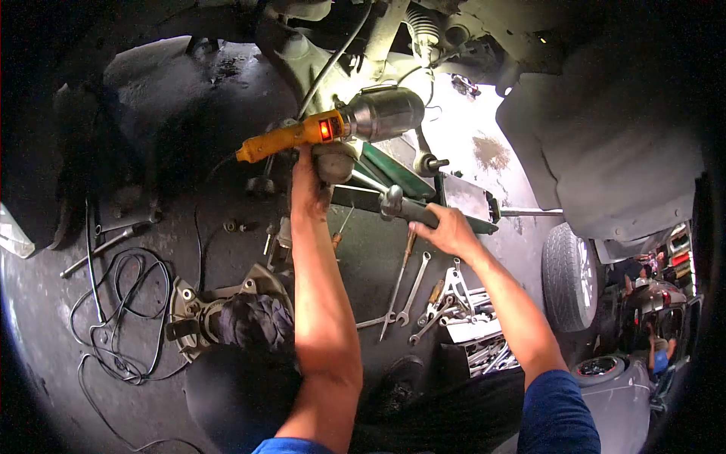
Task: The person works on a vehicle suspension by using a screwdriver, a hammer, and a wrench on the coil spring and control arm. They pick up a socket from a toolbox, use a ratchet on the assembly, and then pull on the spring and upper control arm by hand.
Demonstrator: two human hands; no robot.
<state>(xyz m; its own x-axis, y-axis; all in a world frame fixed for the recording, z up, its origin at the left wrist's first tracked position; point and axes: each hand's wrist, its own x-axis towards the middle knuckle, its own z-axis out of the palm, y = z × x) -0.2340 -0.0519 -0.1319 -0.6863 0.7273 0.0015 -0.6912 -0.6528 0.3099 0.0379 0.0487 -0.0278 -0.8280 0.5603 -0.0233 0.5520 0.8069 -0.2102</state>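
Note:
My left hand [308, 189] is raised against a rounded metal suspension part [333, 164], just below the lit work lamp [299, 138]. Its fingers are mostly hidden by the part and the lamp. Closed around the dark cylindrical end of a metal bar-like tool [415, 211] is my right hand [451, 230]. A rounded metal knob sits near that grip, and a bright shaft runs from it up toward the suspension part. The lamp has a yellow handle, a glowing red switch and a metal shade. Behind my right hand is a green jack [401, 172].
Wrenches [414, 287] and a screwdriver lie on the floor, beside a white tray [473, 330] of tools. A brake assembly [198, 312] with a dark rag [255, 321] sits left, near a coiled black cable [125, 303]. A tire [566, 278] stands right; a car [616, 401] is beyond.

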